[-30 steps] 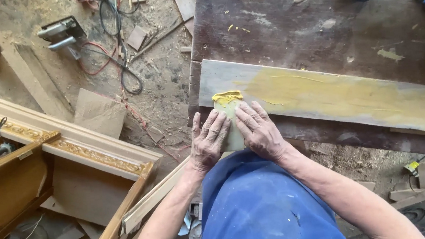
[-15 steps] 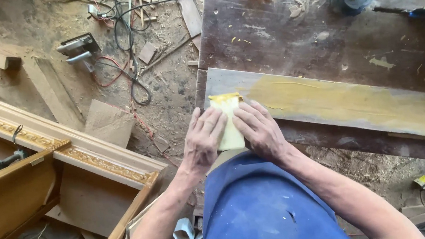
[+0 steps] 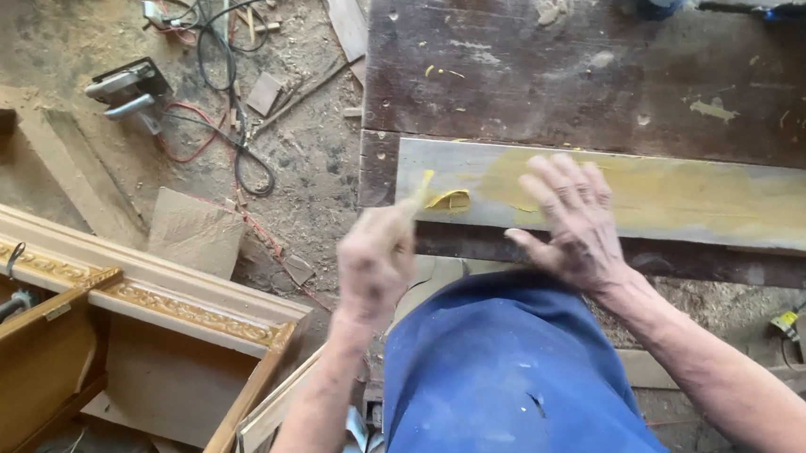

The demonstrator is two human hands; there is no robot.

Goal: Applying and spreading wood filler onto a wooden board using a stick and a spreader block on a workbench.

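— Where is the putty going?
— Left hand (image 3: pixel 374 262) is gripping a scraper (image 3: pixel 419 189) beside a yellow putty blob (image 3: pixel 448 200) on the plank (image 3: pixel 704 205); right hand (image 3: pixel 568 217) is pressing flat, fingers spread, grasping nothing.
— Risk?
— The plank sliding — smearing the coat.

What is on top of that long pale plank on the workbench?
Yellow filler smeared along the plank, a thicker blob near its end, and the right hand flat on it, hiding what lies beneath.

We are seeing no packages, signs or screens anywhere in the frame, and we are making out no labels.
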